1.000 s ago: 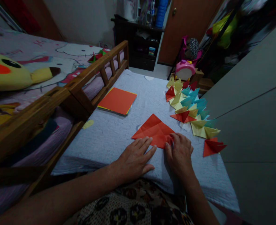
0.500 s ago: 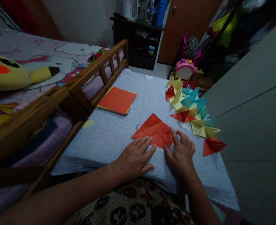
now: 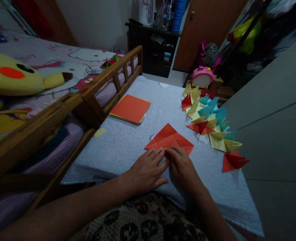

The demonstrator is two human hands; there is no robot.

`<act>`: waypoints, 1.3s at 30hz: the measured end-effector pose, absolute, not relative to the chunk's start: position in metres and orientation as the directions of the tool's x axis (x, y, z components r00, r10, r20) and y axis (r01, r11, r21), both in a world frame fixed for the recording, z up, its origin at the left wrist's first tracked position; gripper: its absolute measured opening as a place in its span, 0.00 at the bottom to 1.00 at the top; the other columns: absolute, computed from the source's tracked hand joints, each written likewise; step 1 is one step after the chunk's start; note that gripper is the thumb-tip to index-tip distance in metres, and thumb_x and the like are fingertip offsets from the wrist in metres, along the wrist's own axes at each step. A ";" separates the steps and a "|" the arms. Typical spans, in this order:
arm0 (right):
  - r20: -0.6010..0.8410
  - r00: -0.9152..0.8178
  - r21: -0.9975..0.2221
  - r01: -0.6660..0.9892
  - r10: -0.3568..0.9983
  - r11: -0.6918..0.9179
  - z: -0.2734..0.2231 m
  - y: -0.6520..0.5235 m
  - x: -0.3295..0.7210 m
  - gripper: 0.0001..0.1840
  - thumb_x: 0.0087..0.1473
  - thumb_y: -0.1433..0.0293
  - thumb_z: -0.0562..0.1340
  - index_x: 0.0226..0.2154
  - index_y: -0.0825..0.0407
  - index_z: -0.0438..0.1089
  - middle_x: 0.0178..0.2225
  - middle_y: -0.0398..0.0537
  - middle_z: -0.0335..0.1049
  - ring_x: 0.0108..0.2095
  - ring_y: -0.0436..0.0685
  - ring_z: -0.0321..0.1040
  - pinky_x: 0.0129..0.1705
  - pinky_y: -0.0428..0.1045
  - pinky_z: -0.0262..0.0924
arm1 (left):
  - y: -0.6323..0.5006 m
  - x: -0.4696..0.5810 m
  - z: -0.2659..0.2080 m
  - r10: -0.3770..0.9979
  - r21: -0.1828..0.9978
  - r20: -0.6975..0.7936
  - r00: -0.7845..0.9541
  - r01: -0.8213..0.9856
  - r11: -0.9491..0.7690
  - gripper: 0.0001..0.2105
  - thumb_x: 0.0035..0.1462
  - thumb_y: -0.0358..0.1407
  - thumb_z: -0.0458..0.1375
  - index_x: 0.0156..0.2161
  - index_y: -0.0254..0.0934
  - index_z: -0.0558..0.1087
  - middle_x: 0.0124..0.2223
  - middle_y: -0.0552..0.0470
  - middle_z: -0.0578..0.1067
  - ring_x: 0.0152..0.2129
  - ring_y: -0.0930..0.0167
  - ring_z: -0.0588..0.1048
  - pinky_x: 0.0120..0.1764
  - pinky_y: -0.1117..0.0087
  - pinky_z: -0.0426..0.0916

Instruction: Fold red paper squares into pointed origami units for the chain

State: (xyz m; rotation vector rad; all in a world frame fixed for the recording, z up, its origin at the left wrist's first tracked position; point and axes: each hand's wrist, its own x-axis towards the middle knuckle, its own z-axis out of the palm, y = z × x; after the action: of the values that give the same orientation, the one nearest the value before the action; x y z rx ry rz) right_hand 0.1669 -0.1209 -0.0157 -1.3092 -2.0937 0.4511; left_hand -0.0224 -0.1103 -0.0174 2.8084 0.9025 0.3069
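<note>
A red-orange sheet of origami paper (image 3: pixel 171 137), creased in several lines, lies on the cloth-covered table in front of me. My left hand (image 3: pixel 150 170) rests flat with its fingers stretched out, the fingertips on the paper's near left edge. Close beside it, my right hand (image 3: pixel 181 165) has its fingers bent together at the near edge of the paper, the tips almost touching the left fingertips. The right thumb is mostly hidden beneath the hand.
Folded paper birds (image 3: pixel 200 110) in yellow, blue-green and red line the table's right side. A stack of coloured paper (image 3: pixel 131 108) lies at the left. A wooden bed rail (image 3: pixel 97 83) runs along the left edge; a pale cabinet (image 3: pixel 276 134) stands at right.
My right hand has moved left from the paper's right corner to its near edge beside my left hand. The right corner now shows. The whole view has shifted slightly.
</note>
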 end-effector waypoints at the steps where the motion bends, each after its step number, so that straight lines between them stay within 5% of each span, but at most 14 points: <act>1: 0.324 -0.320 -0.572 0.683 0.890 0.454 -0.019 -0.119 0.167 0.18 0.61 0.79 0.53 0.50 0.52 0.69 0.44 0.54 0.70 0.44 0.59 0.66 0.47 0.56 0.67 | -0.108 -0.026 -0.017 0.589 0.261 0.155 0.793 0.542 -0.799 0.28 0.63 0.48 0.58 0.62 0.34 0.63 0.63 0.37 0.66 0.60 0.54 0.65 0.60 0.53 0.60; 5: 0.300 -0.354 -0.509 0.726 0.886 0.462 -0.021 -0.119 0.167 0.19 0.60 0.79 0.54 0.50 0.52 0.70 0.45 0.56 0.68 0.43 0.61 0.63 0.45 0.57 0.65 | -0.091 -0.045 -0.012 0.751 0.460 0.207 0.627 0.615 -0.640 0.18 0.63 0.34 0.55 0.57 0.38 0.65 0.56 0.44 0.71 0.53 0.61 0.68 0.56 0.57 0.64; 11: 0.223 -0.399 -0.432 0.777 0.889 0.457 -0.011 -0.121 0.160 0.21 0.59 0.76 0.57 0.54 0.49 0.71 0.44 0.55 0.66 0.42 0.62 0.60 0.44 0.60 0.64 | -0.067 -0.060 -0.005 0.862 0.580 0.088 0.499 0.678 -0.451 0.03 0.59 0.33 0.59 0.40 0.39 0.71 0.46 0.49 0.70 0.47 0.63 0.66 0.53 0.58 0.64; 25: 0.170 -0.394 -0.292 0.855 0.903 0.428 -0.010 -0.124 0.152 0.23 0.60 0.66 0.62 0.58 0.44 0.69 0.48 0.56 0.65 0.45 0.65 0.59 0.47 0.62 0.63 | -0.061 -0.055 -0.008 0.884 0.491 0.033 0.467 0.762 -0.421 0.05 0.61 0.34 0.56 0.33 0.38 0.70 0.46 0.48 0.69 0.48 0.62 0.63 0.54 0.57 0.61; 39: 0.180 -0.399 -0.286 0.853 0.899 0.436 -0.010 -0.128 0.152 0.24 0.60 0.61 0.63 0.58 0.41 0.68 0.52 0.55 0.64 0.48 0.66 0.59 0.49 0.63 0.61 | -0.062 -0.052 -0.010 0.894 0.446 0.056 0.445 0.790 -0.421 0.04 0.60 0.32 0.54 0.33 0.38 0.69 0.46 0.47 0.69 0.48 0.62 0.64 0.53 0.57 0.63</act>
State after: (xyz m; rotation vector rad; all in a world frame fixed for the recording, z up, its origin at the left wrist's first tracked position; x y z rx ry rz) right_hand 0.1520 -0.1280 -0.0103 -1.5063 -2.3872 0.2119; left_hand -0.0521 -0.0624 -0.0097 2.3462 1.4317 0.4061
